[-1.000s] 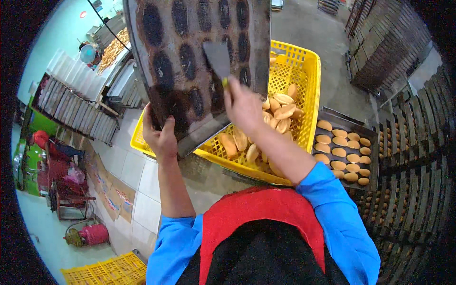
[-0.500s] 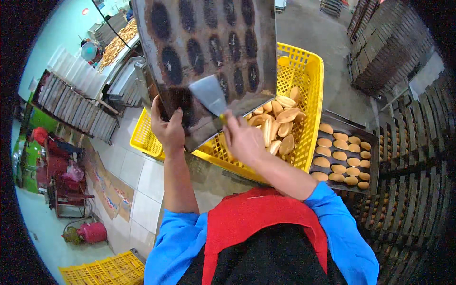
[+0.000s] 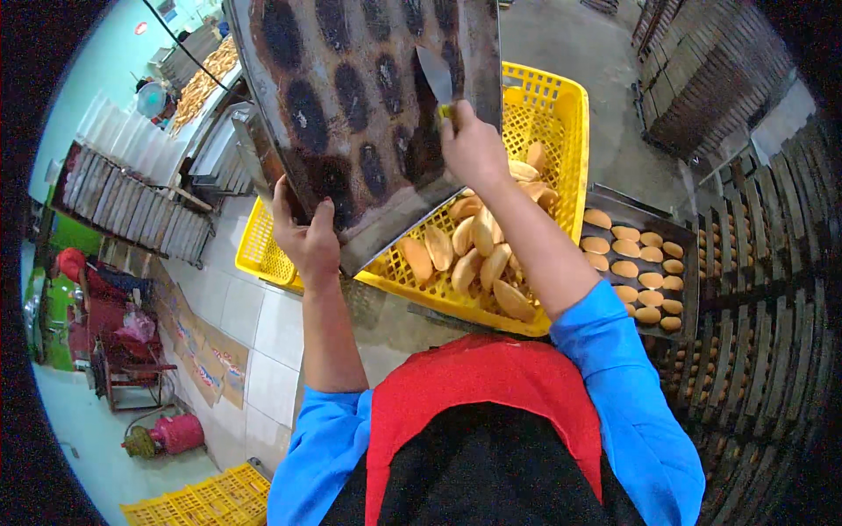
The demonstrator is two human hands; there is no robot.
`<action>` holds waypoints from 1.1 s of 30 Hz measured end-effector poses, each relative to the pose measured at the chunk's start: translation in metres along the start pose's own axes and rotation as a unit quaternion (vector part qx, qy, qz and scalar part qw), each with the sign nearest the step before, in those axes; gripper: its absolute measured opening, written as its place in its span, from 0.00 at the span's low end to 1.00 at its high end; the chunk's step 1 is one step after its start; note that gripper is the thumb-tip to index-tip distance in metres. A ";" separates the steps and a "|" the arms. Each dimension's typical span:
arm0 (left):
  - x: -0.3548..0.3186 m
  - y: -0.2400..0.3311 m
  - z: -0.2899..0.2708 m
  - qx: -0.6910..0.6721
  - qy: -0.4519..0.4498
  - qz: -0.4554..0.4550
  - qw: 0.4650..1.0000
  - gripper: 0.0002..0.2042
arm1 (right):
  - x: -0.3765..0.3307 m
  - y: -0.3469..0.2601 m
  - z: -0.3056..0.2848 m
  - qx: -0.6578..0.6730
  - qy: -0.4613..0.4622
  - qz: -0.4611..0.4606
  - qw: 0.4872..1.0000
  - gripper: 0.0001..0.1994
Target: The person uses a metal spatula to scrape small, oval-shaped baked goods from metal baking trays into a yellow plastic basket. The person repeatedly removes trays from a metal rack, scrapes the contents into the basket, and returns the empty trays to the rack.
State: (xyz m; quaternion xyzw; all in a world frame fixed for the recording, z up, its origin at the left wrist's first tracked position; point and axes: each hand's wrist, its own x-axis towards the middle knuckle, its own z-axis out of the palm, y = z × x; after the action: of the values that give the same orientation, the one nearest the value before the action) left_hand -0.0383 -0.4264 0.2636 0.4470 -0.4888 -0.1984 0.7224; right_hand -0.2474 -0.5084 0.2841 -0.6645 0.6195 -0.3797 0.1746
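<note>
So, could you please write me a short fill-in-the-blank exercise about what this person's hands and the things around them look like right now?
1. The left hand grips the lower edge of a tilted, dark baking ____.
2. The right hand holds a metal scraper against the tray, above a ____ plastic crate.
3. The crate holds loose bread ____.

Missing words: tray; yellow; rolls

Both arms reach up and forward, bare from the elbows, blue sleeves pushed to the upper arms. The left hand [image 3: 307, 238] is raised, fingers curled in a firm grip, thumb up. The right hand [image 3: 474, 149], higher and further forward, is closed in a fist, wrist bent.
</note>
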 end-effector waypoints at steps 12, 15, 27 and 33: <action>0.020 0.001 0.018 0.013 0.041 0.055 0.998 0.27 | -0.105 -0.026 0.038 0.064 -0.136 0.010 0.989 0.15; 0.016 -0.003 0.015 0.009 0.055 0.020 0.998 0.27 | -0.094 -0.020 0.044 0.096 -0.090 0.038 0.991 0.14; 0.008 0.003 0.003 -0.033 0.013 0.055 0.998 0.29 | -0.004 0.047 0.042 0.156 0.010 0.077 0.985 0.17; 0.023 0.000 0.007 -0.019 0.011 0.063 0.998 0.28 | -0.096 -0.021 0.047 0.090 -0.053 -0.016 0.994 0.14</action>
State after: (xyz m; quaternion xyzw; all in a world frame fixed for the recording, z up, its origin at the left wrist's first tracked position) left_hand -0.0350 -0.4460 0.2767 0.4033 -0.5042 -0.1572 0.7472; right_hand -0.1940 -0.4244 0.2404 -0.6750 0.5620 -0.4008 0.2605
